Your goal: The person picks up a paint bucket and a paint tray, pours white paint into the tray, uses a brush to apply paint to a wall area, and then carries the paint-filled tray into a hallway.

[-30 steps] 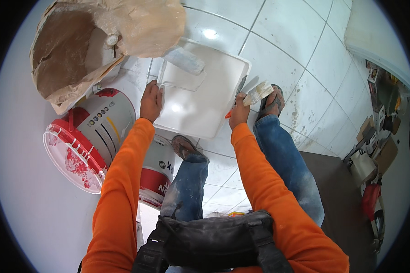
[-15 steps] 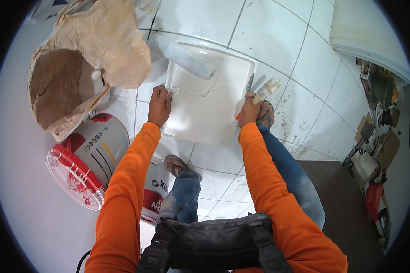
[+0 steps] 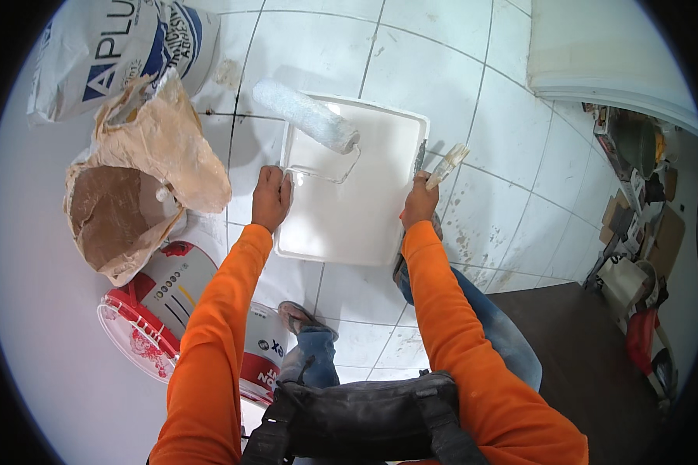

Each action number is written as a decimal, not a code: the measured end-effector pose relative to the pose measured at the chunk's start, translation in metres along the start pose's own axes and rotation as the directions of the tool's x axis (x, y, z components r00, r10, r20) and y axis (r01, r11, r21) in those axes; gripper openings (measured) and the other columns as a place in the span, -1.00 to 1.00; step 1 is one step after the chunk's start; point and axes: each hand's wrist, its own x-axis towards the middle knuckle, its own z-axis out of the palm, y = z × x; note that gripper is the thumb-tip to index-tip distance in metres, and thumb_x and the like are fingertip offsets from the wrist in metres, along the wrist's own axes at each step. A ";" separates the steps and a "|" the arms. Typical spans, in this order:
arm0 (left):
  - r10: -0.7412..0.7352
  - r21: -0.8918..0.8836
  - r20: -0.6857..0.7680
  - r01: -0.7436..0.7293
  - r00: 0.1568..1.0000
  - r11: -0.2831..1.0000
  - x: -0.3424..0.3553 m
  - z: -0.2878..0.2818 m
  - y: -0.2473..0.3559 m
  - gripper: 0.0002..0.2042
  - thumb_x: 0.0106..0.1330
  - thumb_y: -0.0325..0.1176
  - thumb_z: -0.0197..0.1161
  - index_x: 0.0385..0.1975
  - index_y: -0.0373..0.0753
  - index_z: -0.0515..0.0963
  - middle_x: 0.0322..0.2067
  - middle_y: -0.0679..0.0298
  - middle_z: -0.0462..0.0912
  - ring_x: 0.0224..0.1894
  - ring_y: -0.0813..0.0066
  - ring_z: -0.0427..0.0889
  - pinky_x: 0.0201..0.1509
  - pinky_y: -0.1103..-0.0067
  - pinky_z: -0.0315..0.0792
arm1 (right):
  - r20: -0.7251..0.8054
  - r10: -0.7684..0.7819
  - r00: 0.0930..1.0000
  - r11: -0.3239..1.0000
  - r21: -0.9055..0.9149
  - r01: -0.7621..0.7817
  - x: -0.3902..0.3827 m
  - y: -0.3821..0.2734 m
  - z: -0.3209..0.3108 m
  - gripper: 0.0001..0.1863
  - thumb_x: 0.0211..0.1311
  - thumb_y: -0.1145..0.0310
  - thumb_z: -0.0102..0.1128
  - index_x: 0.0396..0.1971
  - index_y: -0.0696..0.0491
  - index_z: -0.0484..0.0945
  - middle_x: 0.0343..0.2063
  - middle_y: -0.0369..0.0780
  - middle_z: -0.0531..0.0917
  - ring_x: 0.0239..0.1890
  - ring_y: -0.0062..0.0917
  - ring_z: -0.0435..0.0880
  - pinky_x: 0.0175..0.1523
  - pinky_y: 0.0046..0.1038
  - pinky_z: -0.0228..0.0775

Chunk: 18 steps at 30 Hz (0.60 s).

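Observation:
A white paint tray [image 3: 341, 257] with pale paint in it lies between my hands. My left hand [image 3: 271, 198] is closed on its left rim. A paint roller [image 3: 306, 116] with a fluffy, paint-coated sleeve rests across the tray's far left corner, and its wire frame runs to my left hand. Whether that hand also holds the roller's handle is hidden. At the right rim, my right hand [image 3: 420, 200] is closed around a paintbrush [image 3: 448, 164], its pale bristles pointing up and right. A dark grey smear or strip [image 3: 420, 155] shows at the rim just beyond that hand.
An open brown paper bag [image 3: 151, 170] stands at the left, with a white-and-blue sack [image 3: 108, 54] behind it. Red-and-white buckets [image 3: 163, 298] sit beside my left arm. A dark brown surface [image 3: 566, 349] lies at the right, near assorted clutter [image 3: 636, 232] against the wall.
The tray has shifted away from me over the tiles, with both hands and the roller moving along. My view has tilted farther ahead, bringing more of the white-and-blue sack in.

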 end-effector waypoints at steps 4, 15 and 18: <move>0.036 -0.022 -0.031 -0.037 0.999 0.999 0.027 -0.015 0.033 -0.89 0.26 -0.45 0.03 -0.41 -0.38 0.33 -0.38 0.00 0.36 -0.37 -0.01 0.40 -0.30 0.31 0.33 | 0.019 -0.045 0.999 0.999 -0.014 0.046 0.001 -0.048 -0.002 -0.78 0.27 0.27 -0.03 -0.26 0.12 0.39 -0.45 -0.34 0.39 -0.38 -0.63 0.32 -0.24 -0.53 0.23; 0.070 0.036 -0.057 -0.068 0.996 0.997 0.082 -0.128 0.186 -0.86 0.15 -0.46 0.08 -0.51 -0.36 0.30 -0.46 -0.03 0.35 -0.42 -0.07 0.37 -0.36 0.28 0.29 | 0.157 -0.068 0.985 0.995 -0.055 0.078 -0.064 -0.261 -0.037 -0.75 0.27 0.21 -0.02 -0.36 0.11 0.39 -0.62 -0.38 0.31 -0.62 -0.68 0.26 -0.57 -0.55 0.17; 0.067 0.007 -0.056 -0.067 0.996 0.998 0.100 -0.168 0.244 -0.85 0.14 -0.45 0.09 -0.54 -0.36 0.28 -0.49 -0.05 0.34 -0.42 -0.08 0.37 -0.36 0.27 0.28 | 0.182 -0.157 0.971 0.987 0.011 0.158 -0.069 -0.310 -0.054 -0.76 0.26 0.21 -0.02 -0.37 0.10 0.39 -0.63 -0.38 0.32 -0.64 -0.67 0.27 -0.67 -0.54 0.12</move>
